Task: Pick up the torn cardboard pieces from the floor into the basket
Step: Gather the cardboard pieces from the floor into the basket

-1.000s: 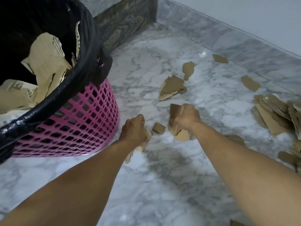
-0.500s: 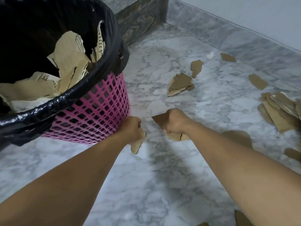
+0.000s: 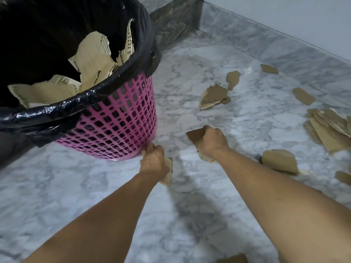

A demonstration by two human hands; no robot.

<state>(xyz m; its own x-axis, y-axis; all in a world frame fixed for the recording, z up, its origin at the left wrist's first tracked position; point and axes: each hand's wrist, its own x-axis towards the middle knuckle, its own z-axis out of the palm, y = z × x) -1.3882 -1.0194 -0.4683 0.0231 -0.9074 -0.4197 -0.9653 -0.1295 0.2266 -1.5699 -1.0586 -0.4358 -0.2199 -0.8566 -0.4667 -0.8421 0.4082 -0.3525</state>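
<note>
A pink mesh basket (image 3: 121, 128) lined with a black bag stands at the upper left, with torn cardboard inside (image 3: 93, 61). My left hand (image 3: 152, 161) grips a small cardboard piece (image 3: 168, 171) just beside the basket's base. My right hand (image 3: 213, 142) holds a brown cardboard piece (image 3: 195, 135), with more cardboard showing under the wrist. Loose torn pieces lie on the marble floor: one cluster (image 3: 214, 96) ahead, a pile (image 3: 330, 128) at the right, and one piece (image 3: 279, 163) beside my right forearm.
The marble floor (image 3: 190, 215) meets a marble skirting and pale wall (image 3: 284, 44) at the far right. A dark stone step (image 3: 171, 21) rises behind the basket. Small scraps (image 3: 268, 68) lie near the skirting, and another piece (image 3: 233, 260) sits at the bottom edge.
Both hands, each gripping cardboard, have drawn back and left toward the basket. The small piece that lay between them is gone from the floor. The view has shifted toward the basket.
</note>
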